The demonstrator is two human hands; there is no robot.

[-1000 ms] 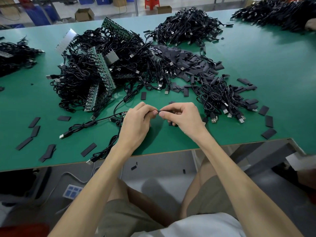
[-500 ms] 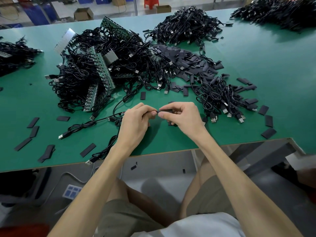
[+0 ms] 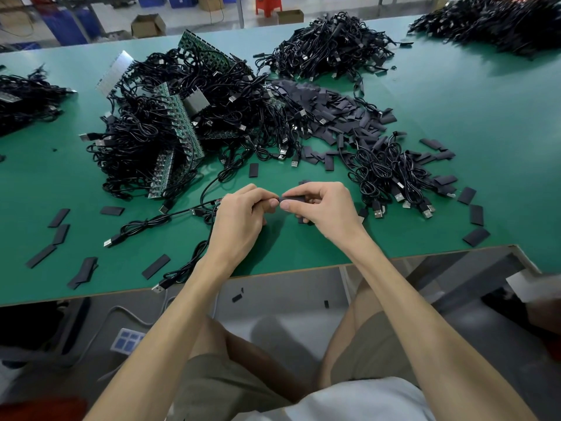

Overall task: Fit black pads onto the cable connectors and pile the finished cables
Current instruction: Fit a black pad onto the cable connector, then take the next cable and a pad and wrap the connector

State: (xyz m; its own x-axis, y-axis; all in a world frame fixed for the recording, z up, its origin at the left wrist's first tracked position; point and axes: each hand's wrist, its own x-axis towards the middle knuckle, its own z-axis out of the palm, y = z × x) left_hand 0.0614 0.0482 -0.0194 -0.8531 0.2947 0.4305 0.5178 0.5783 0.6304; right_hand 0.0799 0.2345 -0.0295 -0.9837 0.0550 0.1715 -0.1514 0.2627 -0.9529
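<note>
Green worktable strewn with black cables, left hand pinching the end of a cable over the near edge, right hand pinching a black pad against it, connector hidden by fingers, heap of loose pads beyond, small cable pile at right

Cable pile right of pad heap

A single wide-angle view looks from the person's head, forward and steeply down across the green surface. The left hand and right hand sit close at centre. The person's legs fill the bottom, and the workshop floor shows beyond the far edge.
</note>
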